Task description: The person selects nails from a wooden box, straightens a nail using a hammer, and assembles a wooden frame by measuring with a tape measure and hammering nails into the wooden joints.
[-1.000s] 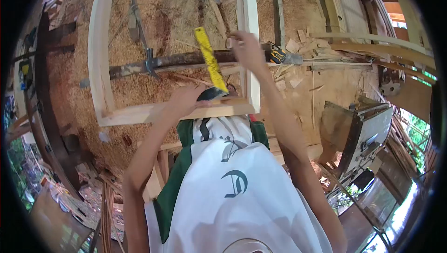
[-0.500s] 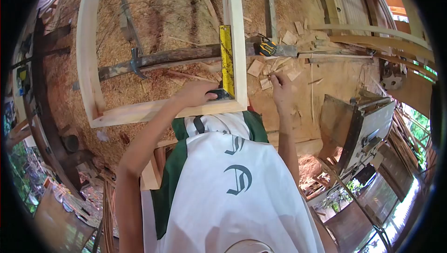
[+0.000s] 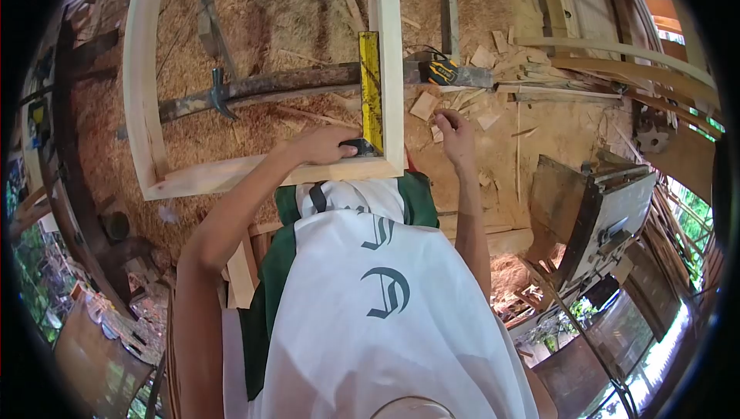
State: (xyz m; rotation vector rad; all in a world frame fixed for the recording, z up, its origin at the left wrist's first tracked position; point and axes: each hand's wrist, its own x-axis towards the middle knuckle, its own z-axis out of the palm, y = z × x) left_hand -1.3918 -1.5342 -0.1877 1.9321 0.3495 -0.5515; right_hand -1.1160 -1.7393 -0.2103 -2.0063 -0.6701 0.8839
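My left hand (image 3: 327, 147) is closed on the dark handle of a try square (image 3: 370, 95), whose worn yellow blade has ruler markings. This square sits in the inner near-right corner of a pale wooden frame (image 3: 391, 72), its blade running along the right-hand side piece. My left forearm crosses over the frame's near rail. To the right, outside the frame, my right hand (image 3: 456, 141) hovers with fingers curled and thumb against them. Whatever it may hold is hidden or too small to see.
A claw hammer (image 3: 221, 95) rests on a dark beam (image 3: 293, 81) beneath the frame. Further right on that beam is a black and yellow tape measure (image 3: 442, 72). Wood scraps (image 3: 424, 105) and sawdust lie around. An old box-like wooden piece (image 3: 582, 222) stands at right.
My right hand has shifted slightly left and away from me, towards the frame. The left hand stays on the square's handle. The whole view has tilted a little.
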